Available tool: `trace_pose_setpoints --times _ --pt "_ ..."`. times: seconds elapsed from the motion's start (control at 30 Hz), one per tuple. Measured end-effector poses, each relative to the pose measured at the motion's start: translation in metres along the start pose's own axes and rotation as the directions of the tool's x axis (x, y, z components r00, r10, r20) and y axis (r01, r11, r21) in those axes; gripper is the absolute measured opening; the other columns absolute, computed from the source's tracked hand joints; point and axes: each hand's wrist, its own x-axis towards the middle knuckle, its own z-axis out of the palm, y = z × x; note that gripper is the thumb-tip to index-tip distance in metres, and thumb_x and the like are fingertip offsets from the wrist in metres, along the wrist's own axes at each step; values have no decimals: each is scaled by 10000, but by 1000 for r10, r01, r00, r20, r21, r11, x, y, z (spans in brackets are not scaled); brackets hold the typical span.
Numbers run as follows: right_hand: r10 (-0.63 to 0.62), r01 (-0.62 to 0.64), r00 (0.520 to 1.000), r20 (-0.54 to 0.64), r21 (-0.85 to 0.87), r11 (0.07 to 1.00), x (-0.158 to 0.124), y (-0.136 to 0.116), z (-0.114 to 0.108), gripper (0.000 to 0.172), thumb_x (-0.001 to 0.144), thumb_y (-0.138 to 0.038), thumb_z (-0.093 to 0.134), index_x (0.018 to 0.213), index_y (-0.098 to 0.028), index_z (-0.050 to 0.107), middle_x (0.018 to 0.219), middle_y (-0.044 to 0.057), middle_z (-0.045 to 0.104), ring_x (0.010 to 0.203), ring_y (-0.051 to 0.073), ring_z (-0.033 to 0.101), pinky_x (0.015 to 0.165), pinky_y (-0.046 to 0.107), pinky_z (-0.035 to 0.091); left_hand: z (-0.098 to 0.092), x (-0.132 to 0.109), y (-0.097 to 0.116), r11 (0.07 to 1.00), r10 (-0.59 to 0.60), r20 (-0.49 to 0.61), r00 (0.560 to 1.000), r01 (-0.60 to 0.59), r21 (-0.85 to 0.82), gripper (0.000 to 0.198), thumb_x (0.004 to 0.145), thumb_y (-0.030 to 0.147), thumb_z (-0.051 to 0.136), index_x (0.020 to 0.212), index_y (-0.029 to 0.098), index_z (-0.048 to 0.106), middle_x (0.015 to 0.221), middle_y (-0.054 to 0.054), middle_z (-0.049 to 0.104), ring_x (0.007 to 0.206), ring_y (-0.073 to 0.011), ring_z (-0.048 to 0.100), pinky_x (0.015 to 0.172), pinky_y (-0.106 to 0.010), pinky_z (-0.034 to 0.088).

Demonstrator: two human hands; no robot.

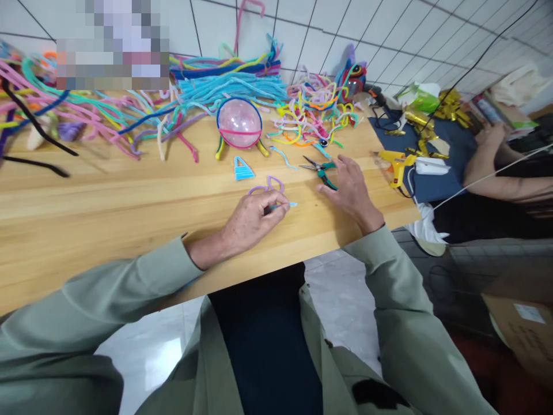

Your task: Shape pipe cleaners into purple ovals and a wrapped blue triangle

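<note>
My left hand (254, 222) is closed in a pinch on a short light-blue pipe cleaner (293, 204), whose end sticks out past the fingertips. Just beyond the knuckles lies a purple pipe cleaner (275, 183) bent into loops; whether the hand touches it I cannot tell. My right hand (351, 193) rests on the table with fingers apart, by the handles of green-handled needle-nose pliers (320, 169). The plier jaws point left, slightly spread. A blue pipe-cleaner piece shaped like a striped triangle (244, 169) lies farther back, near a loose blue strip (283, 157).
A clear pinkish ball (239, 124) with blue and pink bands stands behind. Heaps of pipe cleaners (228, 86) line the wall. A yellow glue gun (396, 167) lies at right, near gold foil scraps (455, 109) and another person's arm (492, 164).
</note>
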Motion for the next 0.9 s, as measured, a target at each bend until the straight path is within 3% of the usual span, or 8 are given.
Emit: trace_pose_setpoints --times 0.13,0.53,0.63,0.7,0.73,0.8,0.87,0.9 --pt "70 -62 996 63 -129 990 7 20 21 824 944 -540 678 1629 -118 502 1687 285 533 1592 473 453 1316 684 340 0 1 0 1000 -21 -13 1000 20 -15 151 991 219 605 861 214 683 815 -15 708 763 -166 629 720 -302 479" --pt "114 -105 993 29 -221 970 11 22 17 616 1032 -466 495 1506 -110 665 1445 269 698 1346 417 616 1207 596 471 2 4 -4 926 -176 -81 981 137 -352 199 986 338 698 851 217 780 704 18 613 621 -128 461 608 -292 399" --pt "143 -151 984 -109 -65 986 9 24 14 483 1010 -462 515 1309 -166 753 1263 225 760 1232 382 660 1158 584 508 4 4 -6 904 -206 -102 973 149 -401 204 961 363 733 839 215 802 711 9 637 631 -132 484 620 -291 417" --pt "228 -189 956 -182 210 959 6 17 6 430 1006 -520 526 1161 -205 774 1098 159 771 1085 333 688 1043 537 567 5 5 -6 888 -218 -109 970 151 -435 226 947 389 744 826 207 801 732 -2 662 660 -139 523 644 -292 440" --pt "291 -207 942 -167 390 897 3 10 1 436 1000 -565 541 1116 -216 776 1025 123 761 997 300 691 955 491 591 4 6 -6 880 -220 -110 969 149 -451 235 942 400 744 825 203 797 753 -8 677 680 -143 544 657 -291 449" --pt "379 -264 925 3 724 638 -7 -12 -9 460 964 -629 606 1111 -230 781 940 63 728 843 230 670 772 382 581 3 7 -5 871 -225 -116 967 146 -469 245 940 414 740 831 197 775 792 -17 701 716 -151 579 680 -291 468" --pt "340 -336 917 210 866 369 -20 -41 -18 431 856 -538 786 1175 -249 789 991 35 732 835 192 674 740 327 561 0 7 -3 872 -233 -128 964 150 -465 233 950 407 722 844 200 741 816 -21 715 748 -162 613 705 -293 489" --pt "303 -385 906 297 875 294 -28 -57 -20 423 810 -461 840 1174 -251 795 1024 34 745 849 186 680 746 318 557 -1 8 -2 877 -235 -133 963 151 -455 218 958 392 706 850 204 724 825 -22 723 772 -170 635 725 -296 503"
